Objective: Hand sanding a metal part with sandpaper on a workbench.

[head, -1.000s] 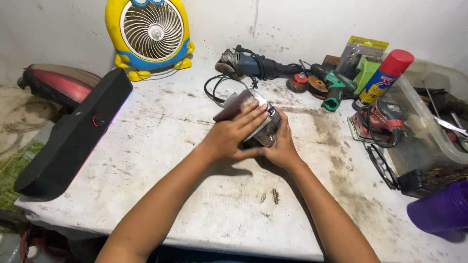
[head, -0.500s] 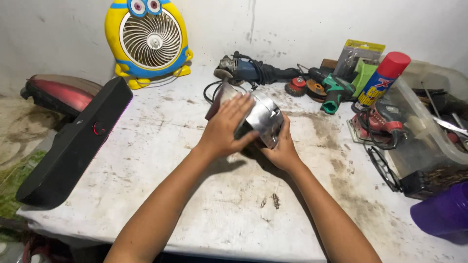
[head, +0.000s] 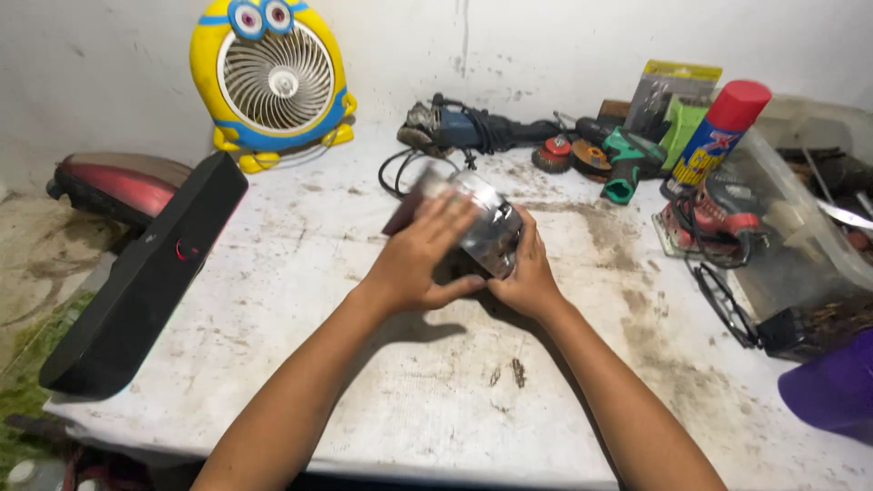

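1. We see both hands meeting at the middle of the dirty white table (head: 273, 300), wrapped around a shiny metal part (head: 486, 227) with a dark reddish piece on its left end.
2. The left hand (head: 423, 259) lies over the top of the part, fingers spread across it and thumb tucked underneath, a firm grip on the metal.
3. The right hand (head: 523, 273) cups the part from below and from its right side, fingers curled onto it, so both hands grasp the same piece.
4. We cannot tell whether the part touches the table or is held just above it.
5. Behind the hands, by the wall, lies an angle grinder (head: 455, 127) with its black cord looped beside it.
6. To the right of the grinder sit wire brush wheels (head: 568, 155), a green power tool (head: 627, 164) and a spray can with a red cap (head: 718, 136).
7. A yellow cartoon-faced fan (head: 273, 77) stands at the back left.
8. A long black speaker bar (head: 145, 277) lies along the left edge, well apart from the hands.
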